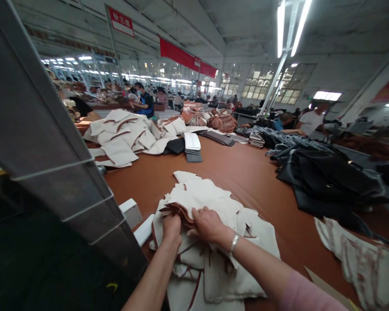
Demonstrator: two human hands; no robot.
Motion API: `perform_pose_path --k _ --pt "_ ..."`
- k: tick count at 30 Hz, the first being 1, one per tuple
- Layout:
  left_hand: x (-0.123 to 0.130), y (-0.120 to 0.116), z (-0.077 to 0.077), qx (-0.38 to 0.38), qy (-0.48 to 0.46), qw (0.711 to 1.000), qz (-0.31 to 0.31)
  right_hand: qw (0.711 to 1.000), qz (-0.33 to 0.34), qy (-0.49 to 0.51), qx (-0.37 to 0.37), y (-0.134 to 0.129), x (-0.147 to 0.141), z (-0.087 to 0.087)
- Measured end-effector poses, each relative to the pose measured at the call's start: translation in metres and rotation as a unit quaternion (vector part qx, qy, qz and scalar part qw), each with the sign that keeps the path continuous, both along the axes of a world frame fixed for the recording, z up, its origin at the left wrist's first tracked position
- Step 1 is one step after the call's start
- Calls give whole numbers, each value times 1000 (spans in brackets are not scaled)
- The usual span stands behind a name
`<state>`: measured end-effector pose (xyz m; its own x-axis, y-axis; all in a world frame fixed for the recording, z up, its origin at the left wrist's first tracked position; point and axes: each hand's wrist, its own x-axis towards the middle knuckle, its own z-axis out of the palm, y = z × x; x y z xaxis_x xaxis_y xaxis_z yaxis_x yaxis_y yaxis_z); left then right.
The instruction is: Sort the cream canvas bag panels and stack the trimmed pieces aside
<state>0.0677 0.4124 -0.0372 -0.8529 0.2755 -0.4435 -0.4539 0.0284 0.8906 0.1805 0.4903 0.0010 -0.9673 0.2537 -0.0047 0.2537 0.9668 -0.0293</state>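
Observation:
My left hand (172, 230) is closed around the left end of a small folded bundle of brown leather pieces (181, 211). At the bundle's right side, my right hand (210, 223) has its fingers bent over the edge, with the thumb below. A bracelet circles my right wrist. Beneath both hands spreads a loose heap of off-white pieces with brown edges (256, 233), which look like leather turned backing side up. My palms and part of the bundle are hidden.
A brown-covered table (246, 172) carries another off-white pile (123, 134), grey and white panels (192, 142), black bags (337, 172) and off-white strips (369, 268). A grey metal post (61, 129) stands close on my left. Other people work farther back.

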Motion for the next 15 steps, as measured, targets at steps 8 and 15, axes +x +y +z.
perform_pose_path --k 8,15 --pt "2 11 42 102 -6 993 -63 991 -130 21 34 79 6 100" --pt "26 -26 -12 4 -143 990 -3 992 -124 -3 19 56 37 85"
